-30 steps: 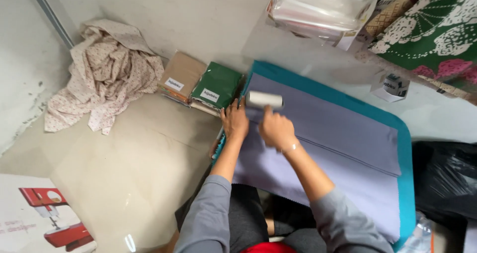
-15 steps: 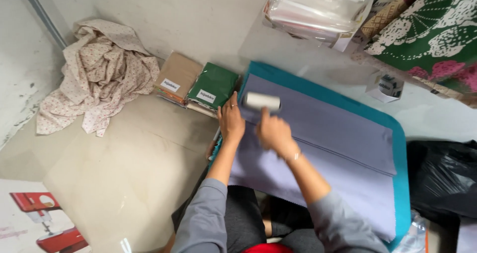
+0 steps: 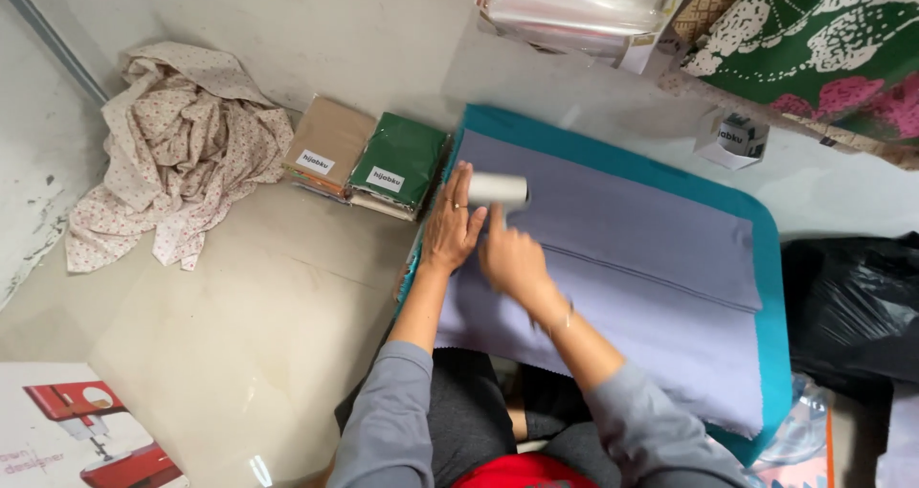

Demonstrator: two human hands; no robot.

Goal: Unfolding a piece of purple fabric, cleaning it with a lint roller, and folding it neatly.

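Note:
A pale lilac cloth [image 3: 632, 268] lies folded flat on a teal mat [image 3: 777, 287] on the floor. My left hand [image 3: 452, 222] rests flat, fingers spread, on the cloth's left edge, a ring on one finger. My right hand [image 3: 512, 258] grips the handle of a white lint roller [image 3: 498, 189], whose roll lies on the cloth just beyond my left fingertips. My grey sleeves and lap fill the bottom of the view.
Left of the mat lie a green packet [image 3: 398, 164] and a tan packet [image 3: 328, 145], then a crumpled floral cloth [image 3: 168, 153]. A small white box [image 3: 730, 138], clear plastic bags [image 3: 584, 9], a black bag [image 3: 852, 306] and a sewing-machine box [image 3: 77, 431] surround the mat.
My right hand with the lint roller has shifted slightly over the cloth's left end; my left hand stays pressed on the edge. The camera has moved a little.

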